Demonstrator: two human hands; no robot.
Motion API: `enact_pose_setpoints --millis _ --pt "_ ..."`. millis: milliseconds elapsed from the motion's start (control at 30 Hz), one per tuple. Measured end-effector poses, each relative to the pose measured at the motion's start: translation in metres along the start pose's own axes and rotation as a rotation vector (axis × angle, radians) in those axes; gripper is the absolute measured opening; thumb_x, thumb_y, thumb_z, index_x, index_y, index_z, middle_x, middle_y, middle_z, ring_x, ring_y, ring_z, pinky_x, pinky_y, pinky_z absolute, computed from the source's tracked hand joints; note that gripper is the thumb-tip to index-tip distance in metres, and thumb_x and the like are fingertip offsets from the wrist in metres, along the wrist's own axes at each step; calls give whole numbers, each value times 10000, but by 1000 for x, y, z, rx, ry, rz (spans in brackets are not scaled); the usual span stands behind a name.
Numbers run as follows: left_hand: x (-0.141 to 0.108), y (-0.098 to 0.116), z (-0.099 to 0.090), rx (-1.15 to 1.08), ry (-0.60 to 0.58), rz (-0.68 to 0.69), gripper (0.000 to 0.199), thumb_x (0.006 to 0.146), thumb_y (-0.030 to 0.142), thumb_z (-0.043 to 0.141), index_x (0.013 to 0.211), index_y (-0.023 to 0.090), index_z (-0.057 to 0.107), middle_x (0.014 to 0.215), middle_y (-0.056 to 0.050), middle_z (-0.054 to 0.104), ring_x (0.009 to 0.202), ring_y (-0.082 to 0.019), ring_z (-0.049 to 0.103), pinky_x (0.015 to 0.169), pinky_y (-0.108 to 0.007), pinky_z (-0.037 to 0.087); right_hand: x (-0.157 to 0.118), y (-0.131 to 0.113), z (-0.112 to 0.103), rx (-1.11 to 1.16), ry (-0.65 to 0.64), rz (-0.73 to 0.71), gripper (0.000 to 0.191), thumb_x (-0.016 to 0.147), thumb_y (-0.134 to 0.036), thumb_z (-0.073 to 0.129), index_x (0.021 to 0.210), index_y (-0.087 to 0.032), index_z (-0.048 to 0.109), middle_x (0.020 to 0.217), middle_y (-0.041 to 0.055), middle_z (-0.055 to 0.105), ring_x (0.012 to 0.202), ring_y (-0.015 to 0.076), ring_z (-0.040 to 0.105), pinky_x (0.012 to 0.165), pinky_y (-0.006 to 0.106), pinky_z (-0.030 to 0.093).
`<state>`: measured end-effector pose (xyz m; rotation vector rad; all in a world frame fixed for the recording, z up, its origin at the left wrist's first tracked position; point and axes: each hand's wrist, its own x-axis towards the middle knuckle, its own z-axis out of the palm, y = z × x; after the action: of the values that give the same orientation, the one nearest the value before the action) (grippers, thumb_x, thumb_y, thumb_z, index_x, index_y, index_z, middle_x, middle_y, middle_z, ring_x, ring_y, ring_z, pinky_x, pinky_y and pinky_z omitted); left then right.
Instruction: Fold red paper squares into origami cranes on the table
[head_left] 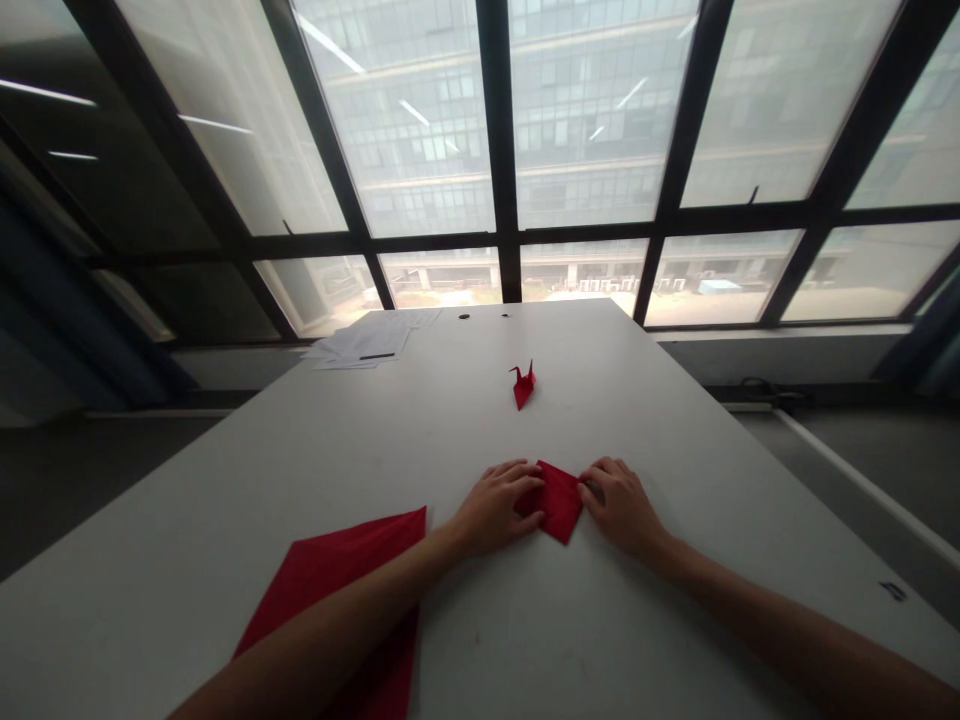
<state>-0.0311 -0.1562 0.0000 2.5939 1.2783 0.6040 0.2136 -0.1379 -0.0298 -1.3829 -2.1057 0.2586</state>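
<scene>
A small folded square of red paper [561, 503] lies on the white table between my two hands. My left hand [496, 508] holds its left side, the fingers on the upper part and the thumb near the lower edge. At the opposite corner, the thumb and fingertips of my right hand [616, 507] pinch the paper. Farther back stands a finished red origami crane [523, 386], touched by neither hand. Under my left forearm is a larger sheet of red paper [330, 570], partly hidden by the arm.
White paper sheets [352, 342] with a dark pen [376, 356] on them lie at the table's far left. A round hole [464, 317] shows near the far edge of the white table [600, 370]. Large framed windows [585, 120] rise beyond it.
</scene>
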Motion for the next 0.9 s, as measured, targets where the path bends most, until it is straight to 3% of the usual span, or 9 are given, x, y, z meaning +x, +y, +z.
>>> enact_pose_setpoints --millis 367,567,767,900 --pt "2 2 -1 -4 -19 23 435 847 340 695 1265 259 608 1352 -43 613 1307 -271 502 1104 -424 381 1 -4 -4 219 31 -89 111 851 -162 576 904 -220 653 921 47 664 902 228 588 853 365 452" --pt "0 0 2 7 -14 27 461 863 331 679 1309 283 572 1378 -35 589 1319 -269 479 1107 -428 357 -2 -13 -8 324 -30 -236 183 881 -176 598 1031 -237 684 1035 53 686 990 218 595 930 364 462" --pt "0 3 -1 -15 -1 25 399 860 333 684 1244 275 593 1308 -50 602 1227 -249 533 1076 -407 382 -5 -19 -12 228 -154 -351 159 895 -207 621 1007 -261 720 1060 36 703 1011 220 592 949 387 449" --pt "-1 3 0 10 2 39 455 871 330 671 1310 293 557 1313 -56 583 1229 -255 517 1073 -411 383 -5 -19 -13 180 -176 -388 148 897 -225 629 993 -276 729 1086 29 705 1013 219 594 944 396 441"
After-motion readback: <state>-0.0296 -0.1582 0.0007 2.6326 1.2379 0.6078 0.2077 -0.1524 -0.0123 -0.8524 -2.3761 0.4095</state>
